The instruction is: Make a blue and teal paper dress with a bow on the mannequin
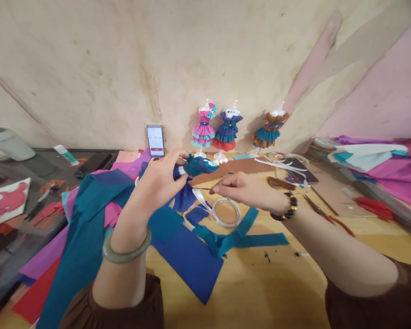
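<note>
My left hand (162, 179) is wrapped round a small dress form (198, 166) in teal and blue crepe paper, tilted on its side with its white top pointing right. My right hand (234, 188) pinches a thin pointed tool (202, 188), its tip toward the blue paper under the form. Just below my hands lies a roll of white ribbon (226, 212) with a loose end. Teal strips (239, 239) and a blue sheet (192, 260) are spread on the wooden table (270, 288).
Three dressed mini forms (203, 128) (229, 128) (269, 130) stand by the wall, near an upright phone (155, 140). Orange-handled scissors (329, 215) lie at right. Coloured paper (85, 228) piles at left; a glue stick (66, 155) lies beyond.
</note>
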A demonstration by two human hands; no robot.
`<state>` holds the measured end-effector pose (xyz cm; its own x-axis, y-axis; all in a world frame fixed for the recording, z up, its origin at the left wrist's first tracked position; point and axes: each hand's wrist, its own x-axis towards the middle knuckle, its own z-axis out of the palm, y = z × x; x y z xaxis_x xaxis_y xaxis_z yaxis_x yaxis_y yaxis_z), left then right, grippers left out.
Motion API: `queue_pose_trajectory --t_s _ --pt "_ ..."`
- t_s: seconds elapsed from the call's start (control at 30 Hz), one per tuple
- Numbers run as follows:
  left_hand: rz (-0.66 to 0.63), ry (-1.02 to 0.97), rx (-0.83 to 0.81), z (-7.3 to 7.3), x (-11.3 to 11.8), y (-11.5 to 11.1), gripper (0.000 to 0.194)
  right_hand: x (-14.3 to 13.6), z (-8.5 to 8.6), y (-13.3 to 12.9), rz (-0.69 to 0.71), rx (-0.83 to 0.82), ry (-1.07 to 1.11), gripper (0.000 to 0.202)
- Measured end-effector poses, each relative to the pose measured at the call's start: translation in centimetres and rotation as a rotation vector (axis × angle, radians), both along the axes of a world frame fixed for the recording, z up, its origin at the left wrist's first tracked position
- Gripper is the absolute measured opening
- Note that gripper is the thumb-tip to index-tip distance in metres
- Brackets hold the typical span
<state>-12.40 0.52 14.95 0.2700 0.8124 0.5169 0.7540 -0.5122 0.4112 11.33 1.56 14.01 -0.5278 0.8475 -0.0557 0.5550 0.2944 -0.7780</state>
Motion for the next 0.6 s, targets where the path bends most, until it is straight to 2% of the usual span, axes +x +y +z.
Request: queue_pose_trajectory --t_s 0.13,0.3,0.43,0.5,0.6 --pt "0.047 -0.038 0.048 0.0 -0.5 0.1 0.041 1.5 -0.4 -1.0 0.064 -0.037 0.005 0.045" --pt "0.110 -0.128 0.094 0.2 -1.1 0.2 0.041 4.6 -1.5 -2.5 -0.001 -0.056 0.053 0.043" --pt "0.142 -0.147 0.078 0.2 -1.3 0.4 0.041 5.6 -4.9 -2.7 -0.068 -0.054 -0.069 0.048" --pt "0.150 -0.149 0.076 0.2 -1.2 0.5 0.042 4.9 -7.2 -2.5 -0.010 -0.035 -0.137 0.048" --pt "0.169 -0.152 0.068 0.2 -1.1 0.5 0.041 3.1 -10.0 -2.2 0.041 0.086 -0.150 0.046"
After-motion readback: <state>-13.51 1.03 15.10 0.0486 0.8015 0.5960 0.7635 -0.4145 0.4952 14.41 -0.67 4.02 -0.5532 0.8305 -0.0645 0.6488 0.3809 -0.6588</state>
